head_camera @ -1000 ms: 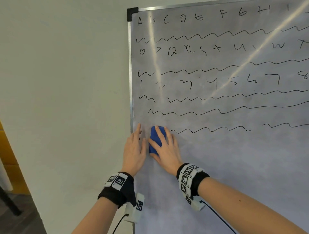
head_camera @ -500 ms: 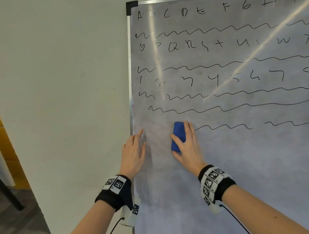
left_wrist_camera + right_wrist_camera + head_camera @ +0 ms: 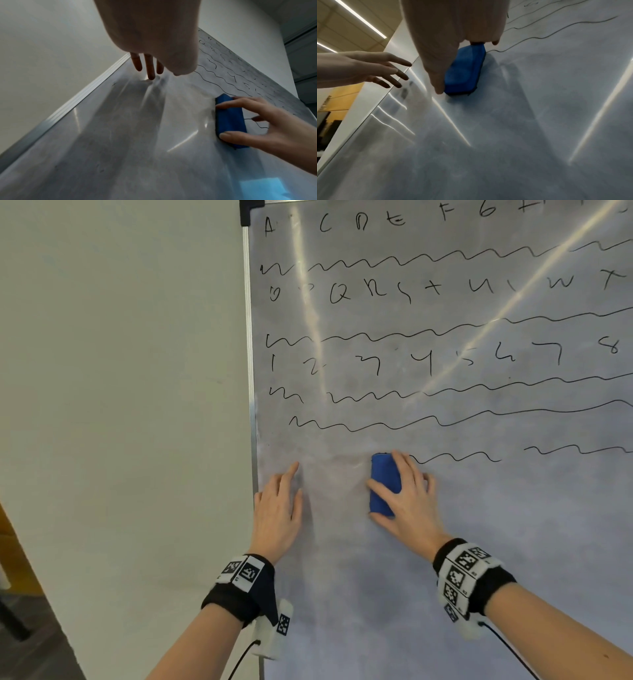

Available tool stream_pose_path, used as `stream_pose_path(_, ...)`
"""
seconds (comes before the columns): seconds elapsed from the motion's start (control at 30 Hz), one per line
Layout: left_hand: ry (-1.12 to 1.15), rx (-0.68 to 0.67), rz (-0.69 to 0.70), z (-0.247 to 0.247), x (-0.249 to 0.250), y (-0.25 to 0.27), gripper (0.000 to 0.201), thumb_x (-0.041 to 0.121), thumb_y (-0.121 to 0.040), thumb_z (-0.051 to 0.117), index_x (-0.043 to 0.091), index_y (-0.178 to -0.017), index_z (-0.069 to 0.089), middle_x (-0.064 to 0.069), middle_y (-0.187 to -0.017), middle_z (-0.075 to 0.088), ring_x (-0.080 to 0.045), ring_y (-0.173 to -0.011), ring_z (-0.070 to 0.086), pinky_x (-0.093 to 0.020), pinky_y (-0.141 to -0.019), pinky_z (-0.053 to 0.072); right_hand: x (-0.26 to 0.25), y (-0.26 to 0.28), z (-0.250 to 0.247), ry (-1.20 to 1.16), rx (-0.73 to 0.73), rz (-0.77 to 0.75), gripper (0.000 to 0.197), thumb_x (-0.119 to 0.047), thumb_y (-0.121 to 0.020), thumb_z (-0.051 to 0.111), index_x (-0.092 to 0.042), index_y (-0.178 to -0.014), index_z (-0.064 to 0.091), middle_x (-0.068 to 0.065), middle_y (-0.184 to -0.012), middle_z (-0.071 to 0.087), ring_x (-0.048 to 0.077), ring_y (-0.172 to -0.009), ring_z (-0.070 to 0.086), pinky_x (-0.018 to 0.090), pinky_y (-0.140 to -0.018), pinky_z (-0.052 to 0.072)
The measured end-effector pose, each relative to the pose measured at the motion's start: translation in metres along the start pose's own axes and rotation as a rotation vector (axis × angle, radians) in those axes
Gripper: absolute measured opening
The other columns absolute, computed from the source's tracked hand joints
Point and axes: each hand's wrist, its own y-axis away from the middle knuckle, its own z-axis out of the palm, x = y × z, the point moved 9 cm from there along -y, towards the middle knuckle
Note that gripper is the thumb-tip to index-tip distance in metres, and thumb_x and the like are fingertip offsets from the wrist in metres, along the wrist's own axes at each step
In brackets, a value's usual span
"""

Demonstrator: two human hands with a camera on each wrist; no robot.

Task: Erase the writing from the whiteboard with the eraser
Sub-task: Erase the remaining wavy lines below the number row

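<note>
Gripping the blue eraser (image 3: 385, 486) at the lowest squiggle's (image 3: 457, 457) cleared left end, the right hand (image 3: 406, 501) faces a whiteboard (image 3: 445, 577) nearly all unerased, left hand (image 3: 279, 508) flat, empty.

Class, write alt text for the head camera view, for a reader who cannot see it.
A right hand holds a blue eraser against a whiteboard, at the left end of a wavy line. The left hand lies flat near the board's left edge. Rows of letters, numbers and squiggles fill the board above.
</note>
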Motion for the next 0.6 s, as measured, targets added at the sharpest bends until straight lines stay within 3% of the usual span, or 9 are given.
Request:
stream_pose_path(0.17,0.004,0.029,-0.004,0.000,0.006,-0.007,0.055,0.038,-0.094,0.031,0.021,-0.145,0.037,-0.002,-0.117,0.054,-0.023,-0.106,0.054,-0.041,-0.085,0.042,-0.042,-0.018,0.016,-0.008,-0.020,-0.084,0.088,-0.036,-0.052,0.088,-0.027,-0.128,0.044,0.031,-0.141,0.036,0.044,-0.130,0.027,0.051,-0.084,0.044)
stream_pose_path(0.27,0.028,0.028,0.006,0.003,0.019,-0.012,0.054,0.037,-0.094,0.033,0.022,-0.146,0.035,-0.001,-0.119,0.054,-0.021,-0.107,0.053,-0.040,-0.090,0.041,-0.069,-0.025,0.029,0.014,-0.096,-0.171,0.085,-0.038,-0.058,0.084,-0.024,-0.131,0.041,0.026,-0.148,0.028,0.041,-0.135,0.025,0.050,-0.089,0.042)
stream_pose_path(0.37,0.035,0.017,0.016,0.009,0.025,-0.015,0.055,0.037,-0.094,0.034,0.023,-0.147,0.035,0.000,-0.117,0.053,-0.021,-0.107,0.053,-0.040,-0.090,0.040,-0.055,-0.017,0.025,0.055,-0.100,-0.233,0.090,-0.040,-0.054,0.083,-0.021,-0.131,0.042,0.022,-0.149,0.030,0.036,-0.135,0.027,0.051,-0.091,0.041)
stream_pose_path(0.47,0.011,0.015,0.046,0.010,0.025,-0.014,0.054,0.037,-0.094,0.032,0.022,-0.145,0.036,0.000,-0.113,0.053,-0.022,-0.104,0.054,-0.040,-0.087,0.041,0.002,0.002,0.005,0.018,-0.003,-0.078,0.096,-0.040,-0.048,0.085,-0.020,-0.131,0.042,0.019,-0.144,0.035,0.034,-0.131,0.031,0.049,-0.085,0.042)
stream_pose_path(0.6,-0.021,0.024,0.075,0.010,0.031,-0.013,0.052,0.036,-0.094,0.032,0.021,-0.144,0.037,0.001,-0.112,0.053,-0.020,-0.103,0.053,-0.035,-0.085,0.038,0.036,0.011,-0.008,-0.050,0.108,0.081,0.093,-0.040,-0.057,0.084,-0.016,-0.135,0.040,0.020,-0.143,0.030,0.039,-0.131,0.029,0.048,-0.087,0.040)
